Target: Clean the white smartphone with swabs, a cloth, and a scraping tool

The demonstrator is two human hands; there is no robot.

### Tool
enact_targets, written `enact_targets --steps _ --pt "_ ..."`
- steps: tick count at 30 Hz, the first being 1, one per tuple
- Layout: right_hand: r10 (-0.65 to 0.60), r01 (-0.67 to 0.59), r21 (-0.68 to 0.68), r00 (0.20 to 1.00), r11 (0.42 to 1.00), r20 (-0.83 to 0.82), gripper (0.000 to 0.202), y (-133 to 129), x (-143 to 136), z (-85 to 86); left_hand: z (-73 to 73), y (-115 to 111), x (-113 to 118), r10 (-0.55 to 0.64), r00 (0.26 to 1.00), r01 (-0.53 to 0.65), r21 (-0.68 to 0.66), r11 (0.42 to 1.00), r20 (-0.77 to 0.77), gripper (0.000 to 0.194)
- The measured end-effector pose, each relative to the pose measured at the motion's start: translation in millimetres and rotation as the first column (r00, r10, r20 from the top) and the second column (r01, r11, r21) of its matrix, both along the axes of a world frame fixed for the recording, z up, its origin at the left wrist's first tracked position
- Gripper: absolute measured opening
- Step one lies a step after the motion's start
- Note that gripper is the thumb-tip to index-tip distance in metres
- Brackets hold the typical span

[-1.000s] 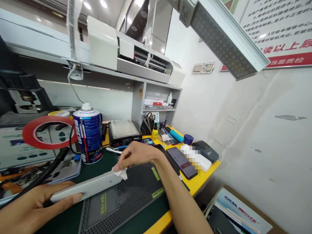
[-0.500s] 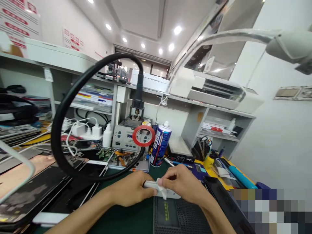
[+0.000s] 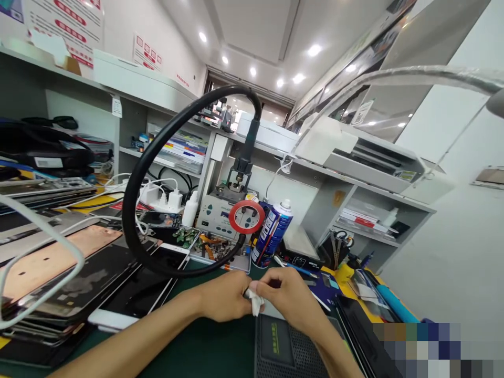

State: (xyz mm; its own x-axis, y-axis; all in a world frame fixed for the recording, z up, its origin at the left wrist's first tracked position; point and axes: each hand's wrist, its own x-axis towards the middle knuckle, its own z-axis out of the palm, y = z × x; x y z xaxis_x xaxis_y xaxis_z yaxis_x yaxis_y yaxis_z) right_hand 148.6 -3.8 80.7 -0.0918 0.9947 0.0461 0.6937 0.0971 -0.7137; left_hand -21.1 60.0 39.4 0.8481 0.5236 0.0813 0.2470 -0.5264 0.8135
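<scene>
My right hand (image 3: 286, 294) is closed, pinching a crumpled white tissue (image 3: 255, 302) between thumb and fingertips. Close against it on the left, my left hand (image 3: 228, 296) is closed around a flat pale grey device (image 3: 272, 311). Both hands cover most of that device, and the tissue hangs over its left part. Its exact kind does not show. Below the hands lies a black perforated mat (image 3: 297, 341) with a yellow-marked panel, on the green work surface (image 3: 212, 341).
A black hose (image 3: 132, 173) loops up from the grey rework station (image 3: 214, 212), with a red tape roll (image 3: 232, 218) in front. A blue spray can (image 3: 272, 236) stands behind my hands. Stacked tablets and panels (image 3: 79, 278) fill the left; a dark device (image 3: 366, 331) lies right.
The view has swung left, shifting the bench rightward in the picture. My hands have drawn closer together, and the pale device is now more hidden. The tissue stays in my right hand.
</scene>
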Motion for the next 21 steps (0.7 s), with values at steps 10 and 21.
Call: enact_targets --steps 10,21 --pt "0.061 -0.072 -0.130 0.994 0.989 -0.088 0.039 -8 75 5.8 1.4 2 3 0.028 0.993 -0.028 -0.003 1.000 -0.112 0.039" --pt "0.105 -0.142 -0.212 0.979 0.967 -0.176 0.033 -12 110 12.2 4.6 -2 8 0.063 0.979 -0.070 -0.028 0.997 -0.194 0.049"
